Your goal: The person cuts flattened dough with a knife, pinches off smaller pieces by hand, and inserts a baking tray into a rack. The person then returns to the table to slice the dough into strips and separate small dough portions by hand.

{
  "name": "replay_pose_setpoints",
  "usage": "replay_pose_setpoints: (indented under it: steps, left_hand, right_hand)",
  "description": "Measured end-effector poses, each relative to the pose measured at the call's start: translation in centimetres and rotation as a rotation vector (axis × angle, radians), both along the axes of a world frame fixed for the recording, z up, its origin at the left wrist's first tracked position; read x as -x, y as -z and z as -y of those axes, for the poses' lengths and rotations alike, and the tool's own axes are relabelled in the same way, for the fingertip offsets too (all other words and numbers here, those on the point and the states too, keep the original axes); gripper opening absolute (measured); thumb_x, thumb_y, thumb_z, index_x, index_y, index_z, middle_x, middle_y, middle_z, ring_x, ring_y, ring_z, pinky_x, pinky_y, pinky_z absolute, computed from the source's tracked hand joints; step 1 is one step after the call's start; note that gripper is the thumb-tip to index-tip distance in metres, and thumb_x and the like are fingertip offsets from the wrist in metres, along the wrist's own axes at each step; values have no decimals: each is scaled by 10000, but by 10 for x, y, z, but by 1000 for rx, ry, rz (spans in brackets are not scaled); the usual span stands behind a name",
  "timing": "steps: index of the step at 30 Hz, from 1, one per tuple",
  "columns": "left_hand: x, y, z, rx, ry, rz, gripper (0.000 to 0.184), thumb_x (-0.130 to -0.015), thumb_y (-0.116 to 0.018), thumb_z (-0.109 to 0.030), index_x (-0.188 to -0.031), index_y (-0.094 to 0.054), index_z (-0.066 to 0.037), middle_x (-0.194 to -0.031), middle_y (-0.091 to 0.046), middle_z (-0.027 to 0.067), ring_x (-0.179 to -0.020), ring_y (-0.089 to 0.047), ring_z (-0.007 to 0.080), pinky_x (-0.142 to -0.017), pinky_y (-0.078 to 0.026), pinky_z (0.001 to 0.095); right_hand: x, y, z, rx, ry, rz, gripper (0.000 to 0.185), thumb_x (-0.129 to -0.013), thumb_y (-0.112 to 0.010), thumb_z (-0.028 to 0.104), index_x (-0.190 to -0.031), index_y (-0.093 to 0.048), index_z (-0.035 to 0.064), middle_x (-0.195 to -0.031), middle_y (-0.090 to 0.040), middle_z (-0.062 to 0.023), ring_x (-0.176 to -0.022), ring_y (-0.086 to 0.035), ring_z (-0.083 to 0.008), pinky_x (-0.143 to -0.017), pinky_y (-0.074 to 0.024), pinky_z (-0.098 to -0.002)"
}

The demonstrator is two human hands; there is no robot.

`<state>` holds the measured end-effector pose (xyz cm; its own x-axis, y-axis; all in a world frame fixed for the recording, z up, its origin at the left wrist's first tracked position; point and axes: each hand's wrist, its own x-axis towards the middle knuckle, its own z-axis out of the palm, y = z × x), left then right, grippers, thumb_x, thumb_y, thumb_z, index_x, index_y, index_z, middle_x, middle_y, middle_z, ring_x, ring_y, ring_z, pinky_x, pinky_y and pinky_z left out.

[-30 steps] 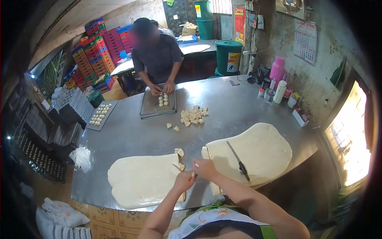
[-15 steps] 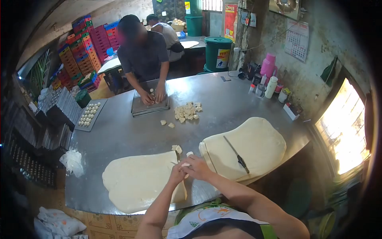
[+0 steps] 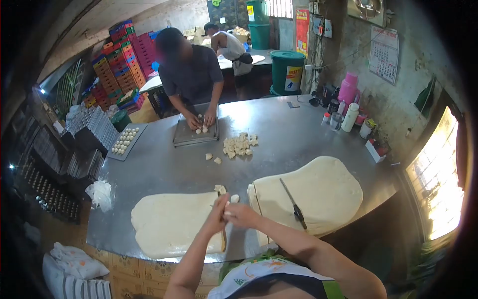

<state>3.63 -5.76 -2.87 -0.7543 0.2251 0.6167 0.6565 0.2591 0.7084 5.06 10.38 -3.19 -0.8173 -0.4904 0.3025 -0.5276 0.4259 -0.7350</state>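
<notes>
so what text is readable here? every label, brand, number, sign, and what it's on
"FREE…": front green bucket; ending blurred.
"…aya": red poster; first letters unclear, rest too small.
Wall calendar: words, numbers too small.
Rear upper bucket: label unreadable.
White wall sign: blurred.
Apron: print unreadable.

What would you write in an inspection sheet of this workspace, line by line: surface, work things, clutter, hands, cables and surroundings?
Surface: metal table, shiny.
Work things: left dough slab; right dough slab, a knife lying on it; piled dough pieces farther off.
Clutter: pink flask and white bottle towards the wall; crumpled white plastic at the left edge.
Hands: left hand and right hand close together between the slabs; grip unclear.
Cables: wires on the wall beside a red poster.
Surroundings: co-worker at a tray; stacked crates behind.
</notes>
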Motion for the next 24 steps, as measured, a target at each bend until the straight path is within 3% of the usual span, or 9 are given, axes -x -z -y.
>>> replay_pose_setpoints:
  steps: [1,4,5,8,13,16,19,21,24]
  left_hand:
    - [-6,5,-1,8,-8,10,236,-883,-592,-107,-1094,-659,-27,-839,-681,141,-888,-680,330,-800,-528,385]
    - [-1,16,-2,-5,84,685,468,-875,-475,52,-1319,-566,-66,-861,-671,142,-801,-676,321,-740,-529,378]
    - [-5,15,-5,-2,84,684,468,-875,-475,52,-1319,-566,-66,-861,-671,142,-801,-676,321,-740,-529,378]
    - [-27,11,-13,804,159,244,475,-879,-484,54,-1331,-556,-72,-886,-678,106,-743,-663,295,-703,-526,359]
    - [-30,-11,-2,343,230,445,418,-875,-527,22,-1278,-594,-64,-896,-695,118,-761,-665,311,-715,-527,371]
    - [-4,21,-3,129,-40,126,350,-849,-576,-17,-1190,-645,-47,-898,-709,126,-812,-673,312,-742,-521,393]
    - [22,41,18,108,163,178,380,-823,-583,-9,-1195,-643,-52,-965,-701,148,-879,-668,313,-785,-516,396]
    - [24,48,29,89,252,205,395,-810,-587,-6,-1198,-642,-55,-999,-698,160,-912,-665,314,-806,-513,397]
    - [18,55,30,324,288,762,506,-794,-575,28,-1293,-572,-58,-1168,-644,180,-1035,-639,313,-891,-498,376]
  right_hand:
    - [-3,-12,-2,95,36,-15,296,-824,-672,284,-968,-640,27,-996,-634,-193,-961,-621,-364,-808,-494,-438]
    - [4,-28,-11,286,120,-68,291,-832,-670,279,-962,-641,20,-993,-632,-201,-967,-620,-368,-814,-491,-445]
    - [6,-17,-16,132,222,4,295,-833,-671,291,-940,-632,19,-997,-635,-195,-951,-625,-365,-803,-496,-444]
    - [14,14,-36,-183,420,149,310,-835,-673,314,-897,-616,17,-1004,-641,-182,-919,-637,-360,-781,-507,-442]
    - [6,23,-41,-225,411,145,314,-835,-672,335,-932,-612,43,-1002,-642,-180,-909,-636,-357,-778,-499,-451]
    - [4,11,-16,-47,321,6,334,-833,-677,352,-959,-603,51,-998,-643,-179,-907,-635,-361,-783,-494,-464]
    - [5,21,7,73,61,30,402,-832,-684,382,-1044,-577,58,-981,-627,-195,-893,-616,-383,-758,-489,-464]
    - [-3,5,24,40,213,23,398,-827,-687,377,-1044,-585,60,-1002,-631,-191,-909,-620,-378,-781,-487,-466]
    - [-4,-9,35,-23,519,-6,390,-818,-694,367,-1044,-602,63,-1043,-639,-185,-941,-626,-368,-827,-484,-472]
